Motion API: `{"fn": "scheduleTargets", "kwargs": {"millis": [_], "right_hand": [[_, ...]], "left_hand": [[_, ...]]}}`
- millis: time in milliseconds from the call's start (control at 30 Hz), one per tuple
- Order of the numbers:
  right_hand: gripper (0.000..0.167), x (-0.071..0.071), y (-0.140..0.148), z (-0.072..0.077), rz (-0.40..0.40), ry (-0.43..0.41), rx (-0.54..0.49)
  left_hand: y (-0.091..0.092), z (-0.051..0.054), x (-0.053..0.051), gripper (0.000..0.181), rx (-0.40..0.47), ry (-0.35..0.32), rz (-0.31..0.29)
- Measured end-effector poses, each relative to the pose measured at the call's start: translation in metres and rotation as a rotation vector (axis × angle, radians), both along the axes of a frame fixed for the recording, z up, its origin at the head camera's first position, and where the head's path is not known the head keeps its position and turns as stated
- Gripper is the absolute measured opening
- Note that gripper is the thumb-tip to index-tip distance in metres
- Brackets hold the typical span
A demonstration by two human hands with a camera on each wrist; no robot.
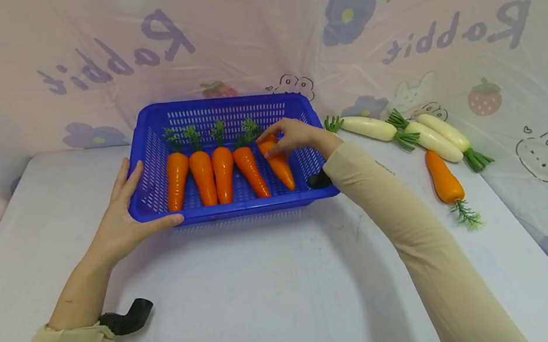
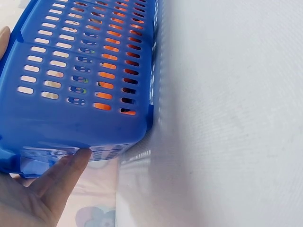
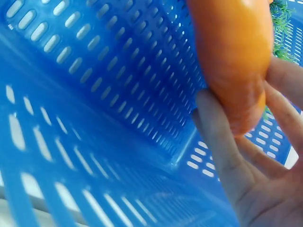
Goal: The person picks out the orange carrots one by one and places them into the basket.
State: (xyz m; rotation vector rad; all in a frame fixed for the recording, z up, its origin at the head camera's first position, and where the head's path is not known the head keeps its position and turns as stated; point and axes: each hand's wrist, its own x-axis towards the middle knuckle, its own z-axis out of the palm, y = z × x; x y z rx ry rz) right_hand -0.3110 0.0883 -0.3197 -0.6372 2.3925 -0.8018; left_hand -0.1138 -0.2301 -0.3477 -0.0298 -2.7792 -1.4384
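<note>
A blue plastic basket (image 1: 244,206) with slotted walls stands on the table. Several orange carrots (image 1: 223,172) with green tops lie side by side in it. My right hand (image 1: 290,136) reaches into the basket's right part and pinches the rightmost carrot (image 1: 281,170) between thumb and fingers; the right wrist view shows this carrot (image 3: 232,52) up close. At the basket's left front corner is my left hand (image 1: 119,221), its thumb along the front rim and its straight, spread fingers against the left side. One finger touches the basket wall (image 2: 75,120) in the left wrist view.
Right of the basket lie several white radishes (image 1: 368,127) with green tops. Below them lies another carrot (image 1: 445,178), near the table's right edge. A patterned cloth (image 1: 253,32) hangs behind the white table (image 1: 250,293). A black wrist mount (image 1: 128,317) juts from the left sleeve.
</note>
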Motion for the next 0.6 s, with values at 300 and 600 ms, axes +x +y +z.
{"fn": "scheduleTargets", "kwargs": {"millis": [300, 600], "right_hand": [[0.047, 0.0019, -0.0022, -0.0015, 0.042, -0.141, -0.017], [0.047, 0.0042, -0.0026, 0.0002, 0.103, -0.233, -0.012]], "left_hand": [[0.0001, 0.0001, 0.0000, 0.112, -0.002, 0.005, -0.001], [0.0009, 0.0012, 0.0011, 0.112, -0.008, 0.007, 0.002]]}}
